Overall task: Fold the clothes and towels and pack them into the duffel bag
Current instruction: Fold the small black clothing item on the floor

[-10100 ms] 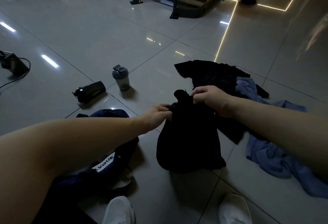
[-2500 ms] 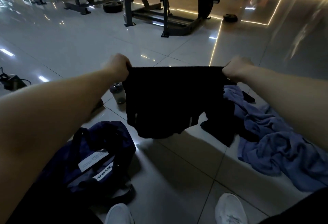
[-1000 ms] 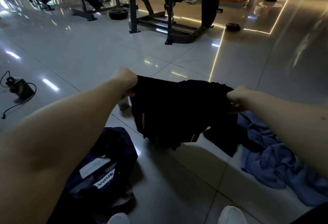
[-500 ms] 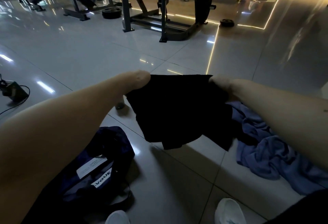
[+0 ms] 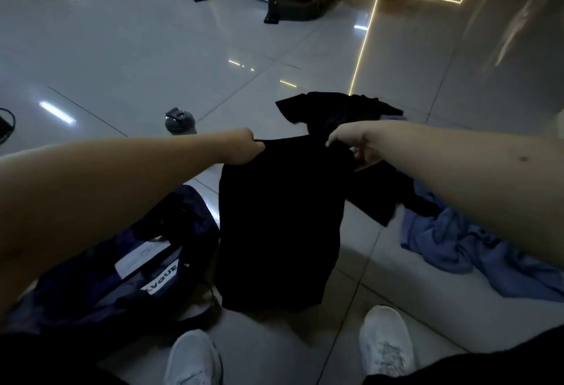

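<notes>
1. Left hand [image 5: 244, 148]: fingers curled tight round the top left corner of the black garment [image 5: 280, 216].
2. Right hand [image 5: 351, 143]: thumb and forefinger pinch the top right corner; the other fingers are loose and slightly spread.
3. Garment hangs folded narrow between the hands, centre of scene. Cannot tell whether its lower edge touches the floor.
4. Duffel bag [image 5: 122, 262]: open, near left, just beside the garment.
5. Second black garment [image 5: 338, 109] lies beyond the hands; blue cloth [image 5: 464, 241] lies crumpled at right.
6. Shaker bottle [image 5: 180, 120] stands far left.
</notes>
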### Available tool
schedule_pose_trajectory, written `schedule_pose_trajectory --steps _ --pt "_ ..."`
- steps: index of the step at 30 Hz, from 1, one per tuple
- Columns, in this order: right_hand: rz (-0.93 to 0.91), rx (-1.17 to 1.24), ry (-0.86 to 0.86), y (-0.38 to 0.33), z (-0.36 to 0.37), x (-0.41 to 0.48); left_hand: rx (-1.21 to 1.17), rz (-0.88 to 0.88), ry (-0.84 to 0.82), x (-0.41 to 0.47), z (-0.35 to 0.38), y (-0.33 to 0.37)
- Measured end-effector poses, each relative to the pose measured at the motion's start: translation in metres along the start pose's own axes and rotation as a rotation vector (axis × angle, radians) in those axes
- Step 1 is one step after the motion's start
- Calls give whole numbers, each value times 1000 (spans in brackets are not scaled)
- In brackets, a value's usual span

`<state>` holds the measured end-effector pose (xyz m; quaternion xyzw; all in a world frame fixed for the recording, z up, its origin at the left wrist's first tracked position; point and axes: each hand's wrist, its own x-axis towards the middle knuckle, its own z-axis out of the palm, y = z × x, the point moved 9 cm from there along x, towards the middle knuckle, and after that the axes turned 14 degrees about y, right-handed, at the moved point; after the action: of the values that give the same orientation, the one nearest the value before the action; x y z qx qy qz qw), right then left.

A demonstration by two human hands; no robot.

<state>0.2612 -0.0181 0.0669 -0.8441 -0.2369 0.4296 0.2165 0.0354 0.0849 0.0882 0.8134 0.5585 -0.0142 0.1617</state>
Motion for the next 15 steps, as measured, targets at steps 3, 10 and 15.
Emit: schedule_pose_trajectory --steps 3,10,15 --pt "38 43 -66 4 33 1 79 77 -123 -1 29 -7" --pt "-32 151 -10 -10 55 8 103 125 -45 8 50 -16" --pt "-24 216 -67 -13 76 3 -390 367 5 -10 46 42"
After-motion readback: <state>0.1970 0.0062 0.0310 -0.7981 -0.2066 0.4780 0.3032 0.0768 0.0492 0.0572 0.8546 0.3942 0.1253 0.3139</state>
